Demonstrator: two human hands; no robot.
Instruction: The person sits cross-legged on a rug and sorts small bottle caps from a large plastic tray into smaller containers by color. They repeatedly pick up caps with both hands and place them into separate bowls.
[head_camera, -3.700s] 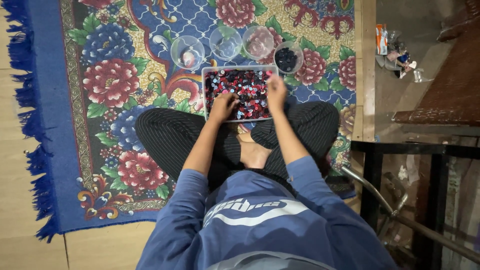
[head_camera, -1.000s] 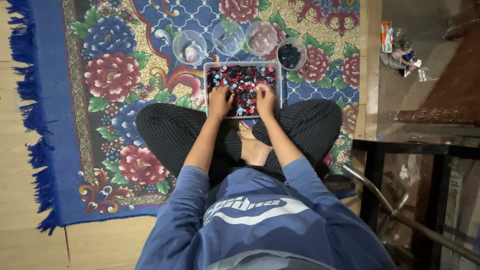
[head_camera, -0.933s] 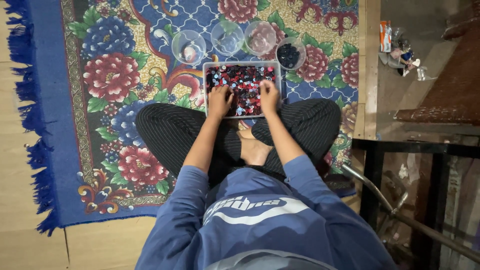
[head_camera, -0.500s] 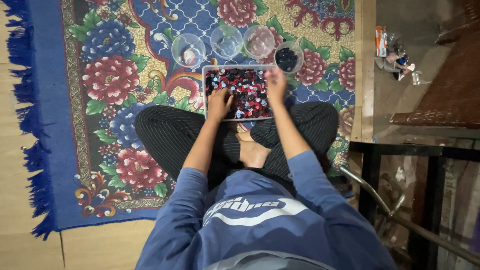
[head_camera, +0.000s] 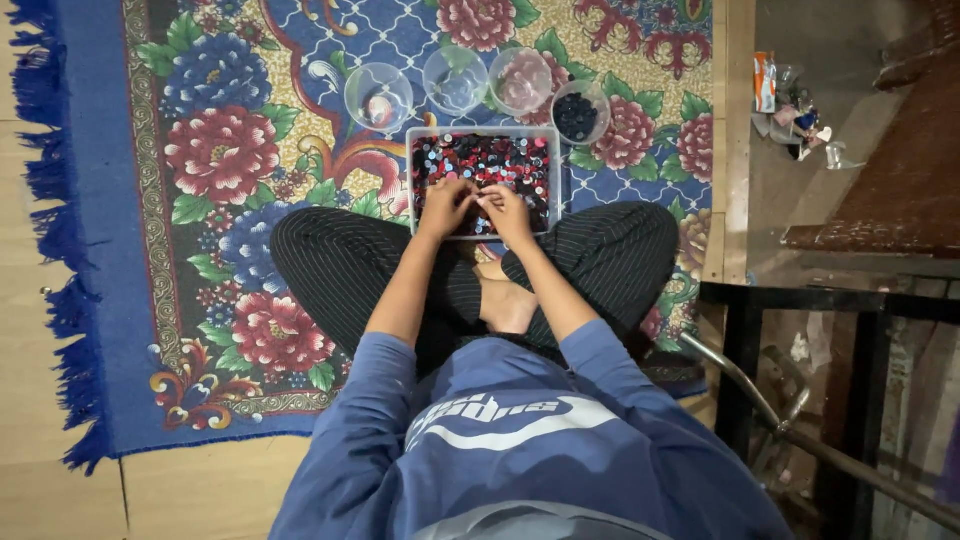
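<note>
Spread over a pale wooden floor (head_camera: 60, 480), a blue floral rug (head_camera: 215, 150) is seen from the head camera, with dark furniture frames at the right. On the rug a clear rectangular tray (head_camera: 483, 140) of mixed red, black and pale small pieces is set against the crossed legs of the seated person. Beyond it 4 round clear bowls are lined up: 3 look nearly empty, and the rightmost bowl (head_camera: 580, 112) is filled with dark pieces.

Compared with 0.5 s ago, the right hand (head_camera: 507, 212) has been drawn back from the tray's far right corner, near the dark-filled bowl, to the tray's near edge. It is now brought together with the left hand (head_camera: 445, 205), the 2 almost touching over the pieces. The fingers of both hands are curled narrow, tips down among the pieces; whether anything is pinched cannot be told. By this return, a fresh round of picking in the tray is suggested.
</note>
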